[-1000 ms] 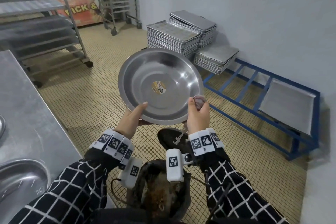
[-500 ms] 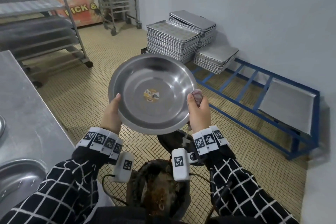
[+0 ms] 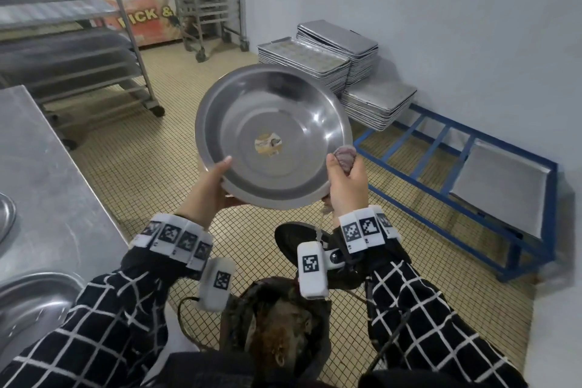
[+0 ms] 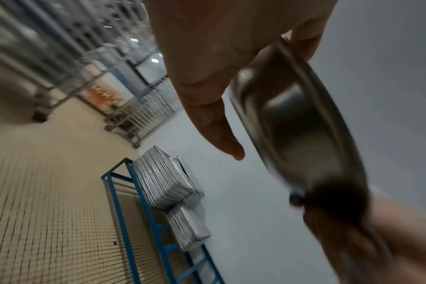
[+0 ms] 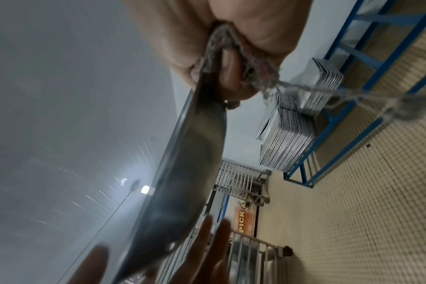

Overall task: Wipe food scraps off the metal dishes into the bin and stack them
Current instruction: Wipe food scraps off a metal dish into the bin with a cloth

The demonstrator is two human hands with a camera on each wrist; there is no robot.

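Note:
I hold a round metal dish point(image 3: 283, 110) tilted toward me above the black bin point(image 3: 318, 353), which has brown scraps inside. The dish looks clean apart from a small sticker at its centre. My left hand point(image 3: 220, 175) grips the lower-left rim, thumb on the inside and fingers behind it. From the left wrist view the dish point(image 4: 302, 124) is edge-on beside that hand point(image 4: 207, 80). My right hand point(image 3: 345, 183) grips a wadded grey-pink cloth point(image 3: 345, 157) against the lower-right rim. The right wrist view shows the cloth point(image 5: 255, 65) pinched on the dish point(image 5: 190, 153) by that hand point(image 5: 219, 48).
A steel table point(image 3: 47, 161) runs along my left with another metal dish point(image 3: 28, 302) on its near end. Stacks of baking trays point(image 3: 318, 63) sit on a blue floor rack point(image 3: 441, 148) by the right wall. Wheeled tray trolleys point(image 3: 72, 50) stand at the back left.
The dish dipped down and left, then rose back up. My left hand slid from the bottom rim to the lower-left rim. My right hand kept the cloth on the right rim.

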